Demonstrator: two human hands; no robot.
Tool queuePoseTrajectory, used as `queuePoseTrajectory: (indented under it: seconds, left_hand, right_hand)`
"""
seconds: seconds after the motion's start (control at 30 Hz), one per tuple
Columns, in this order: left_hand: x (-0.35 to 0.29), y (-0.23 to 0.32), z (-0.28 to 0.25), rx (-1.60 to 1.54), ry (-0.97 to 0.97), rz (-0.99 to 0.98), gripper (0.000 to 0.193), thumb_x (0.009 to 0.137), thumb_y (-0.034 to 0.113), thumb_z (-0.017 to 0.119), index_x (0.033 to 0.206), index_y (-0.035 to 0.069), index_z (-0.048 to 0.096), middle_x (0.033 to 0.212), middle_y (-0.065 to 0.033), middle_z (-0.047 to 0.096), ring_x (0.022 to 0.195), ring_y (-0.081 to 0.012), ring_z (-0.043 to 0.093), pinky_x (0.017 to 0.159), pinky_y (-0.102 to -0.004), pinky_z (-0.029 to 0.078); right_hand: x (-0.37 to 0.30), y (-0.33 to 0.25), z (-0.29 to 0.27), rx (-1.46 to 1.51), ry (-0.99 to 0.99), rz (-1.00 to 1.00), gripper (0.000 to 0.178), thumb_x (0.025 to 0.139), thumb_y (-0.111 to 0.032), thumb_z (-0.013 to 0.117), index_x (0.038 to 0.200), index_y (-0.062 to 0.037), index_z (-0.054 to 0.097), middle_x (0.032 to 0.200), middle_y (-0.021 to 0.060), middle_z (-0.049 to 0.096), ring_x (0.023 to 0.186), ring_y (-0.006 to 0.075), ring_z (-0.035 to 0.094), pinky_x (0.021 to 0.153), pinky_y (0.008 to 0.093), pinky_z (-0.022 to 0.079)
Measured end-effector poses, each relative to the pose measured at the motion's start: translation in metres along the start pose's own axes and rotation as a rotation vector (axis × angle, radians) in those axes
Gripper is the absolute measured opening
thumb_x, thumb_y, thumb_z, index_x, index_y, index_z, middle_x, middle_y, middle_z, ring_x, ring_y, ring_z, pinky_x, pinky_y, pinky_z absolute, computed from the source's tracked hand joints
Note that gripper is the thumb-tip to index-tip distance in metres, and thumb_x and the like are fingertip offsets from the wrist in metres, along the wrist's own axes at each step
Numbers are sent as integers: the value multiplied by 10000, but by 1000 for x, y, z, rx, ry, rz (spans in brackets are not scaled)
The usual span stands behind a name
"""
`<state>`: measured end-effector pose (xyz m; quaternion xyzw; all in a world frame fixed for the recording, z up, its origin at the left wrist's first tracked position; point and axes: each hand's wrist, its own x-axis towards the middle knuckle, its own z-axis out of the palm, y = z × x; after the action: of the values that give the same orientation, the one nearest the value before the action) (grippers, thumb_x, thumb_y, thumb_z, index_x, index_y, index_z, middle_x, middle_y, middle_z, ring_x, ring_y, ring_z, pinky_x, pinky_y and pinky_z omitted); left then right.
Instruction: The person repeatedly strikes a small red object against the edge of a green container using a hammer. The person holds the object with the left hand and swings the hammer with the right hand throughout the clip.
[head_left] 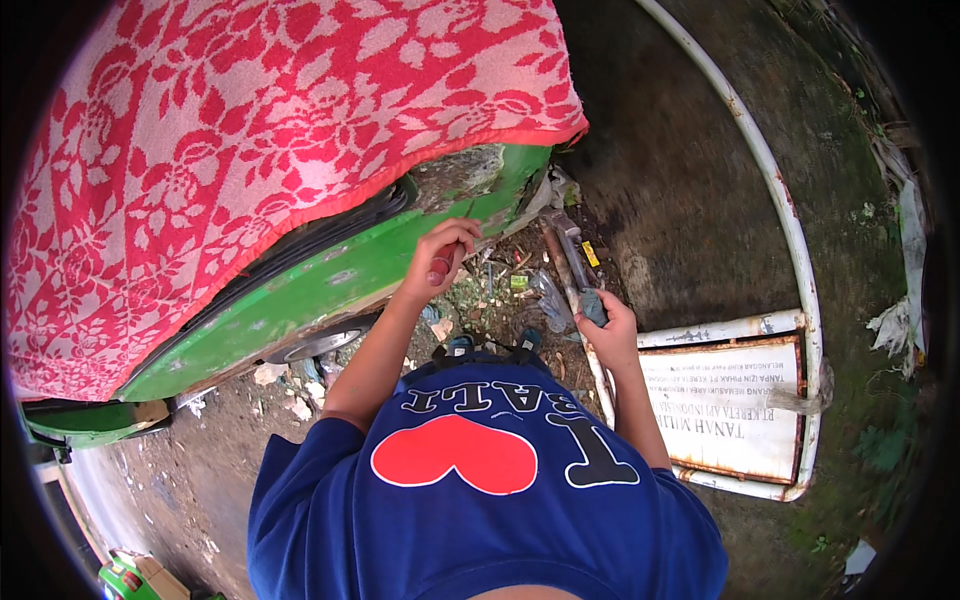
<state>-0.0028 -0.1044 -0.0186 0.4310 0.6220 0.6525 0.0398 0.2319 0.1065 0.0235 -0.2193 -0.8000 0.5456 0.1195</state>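
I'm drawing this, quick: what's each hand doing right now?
Left hand: closed around a reddish-brown object; I can't tell what it is.
Right hand: closed, holding a grey-green piece.

White sign [720, 405] in rusty tubular frame [774, 170].

The left hand [440, 254] curls farther forward than the right hand [613, 325].
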Motion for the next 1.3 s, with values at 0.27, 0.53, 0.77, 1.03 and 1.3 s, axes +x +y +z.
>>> queuePoseTrajectory:
  seconds: [0.27,0.53,0.77,1.03,1.3]
  left_hand:
    - [3,-3,3,11,-17,-7,185,740,-179,492,781,-8,548,966,-131,633,1054,-324,626,923,-378,473]
    - [8,-1,5,9,-24,22,190,735,-180,489,784,-6,549,950,-131,630,1054,-330,625,920,-382,471]
    - [13,4,0,56,-27,39,184,740,-175,502,791,-4,548,948,-130,627,1055,-323,623,905,-374,472]
    - [27,16,0,-58,22,38,175,736,-159,487,785,0,540,910,-129,610,962,-291,621,929,-390,450]
    - [62,15,8,-327,190,120,74,680,-44,512,749,-18,513,802,-106,536,763,-208,504,772,-339,424]
  right_hand:
    - [-10,5,11,-104,145,-3,360,823,-88,707,1150,20,599,801,32,640,696,71,544,662,241,464]
    - [-8,-2,5,9,177,94,165,796,-87,715,905,8,637,750,-5,631,688,44,521,627,229,438]
    - [-7,-15,2,-9,181,9,114,748,-71,692,806,1,627,657,-15,597,636,36,485,586,239,417]
    - [-6,-10,3,89,148,23,117,746,-80,703,793,-9,623,634,-15,582,622,35,471,569,241,409]
    - [-4,-7,-8,33,116,15,127,750,-91,709,789,-9,620,631,-12,577,603,43,469,554,246,405]
